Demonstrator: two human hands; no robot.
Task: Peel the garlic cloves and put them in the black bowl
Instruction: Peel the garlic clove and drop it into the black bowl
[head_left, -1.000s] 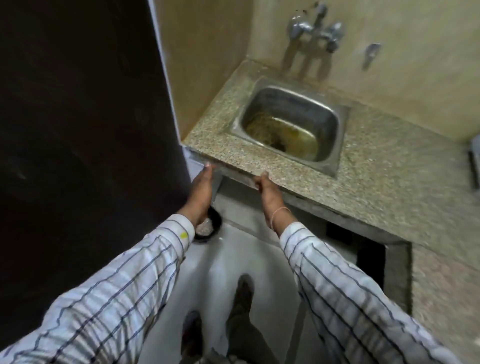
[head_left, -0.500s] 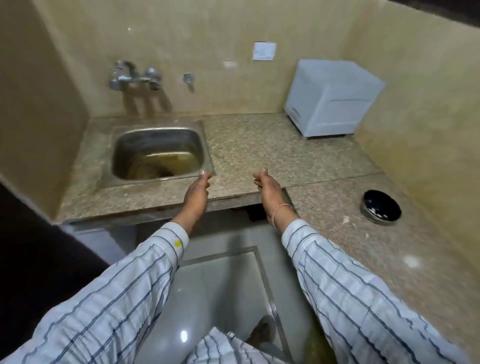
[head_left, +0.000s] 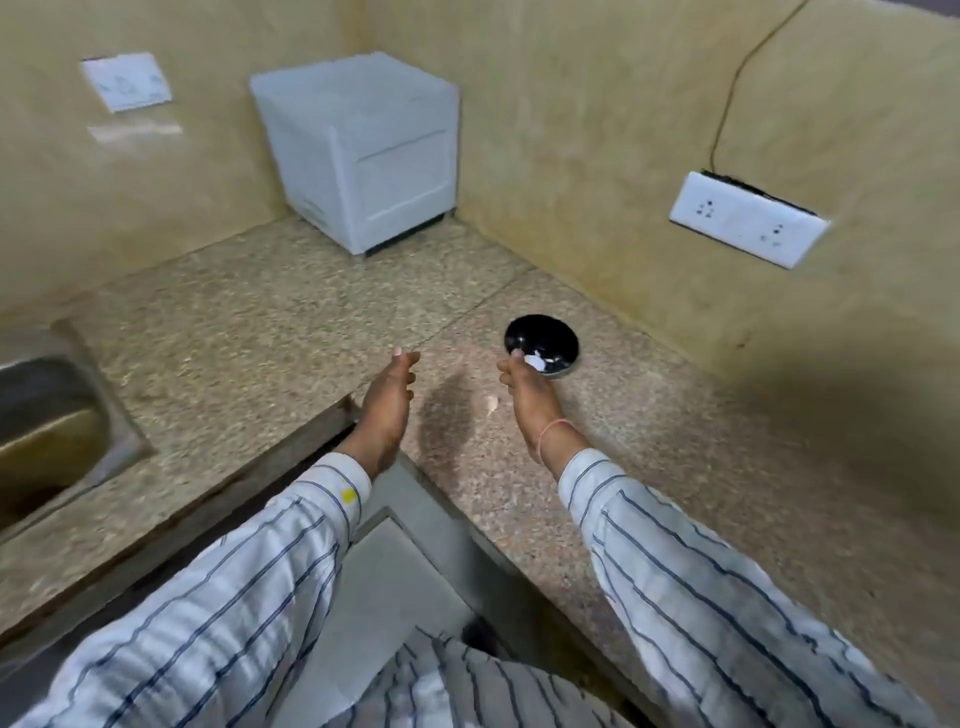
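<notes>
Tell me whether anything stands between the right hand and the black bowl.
Nothing visible does. The right hand is at the near rim of the round black bowl. One small pale scrap lies on the speckled stone counter left of that hand, off the path.

black bowl near side wall, white box in corner
</notes>
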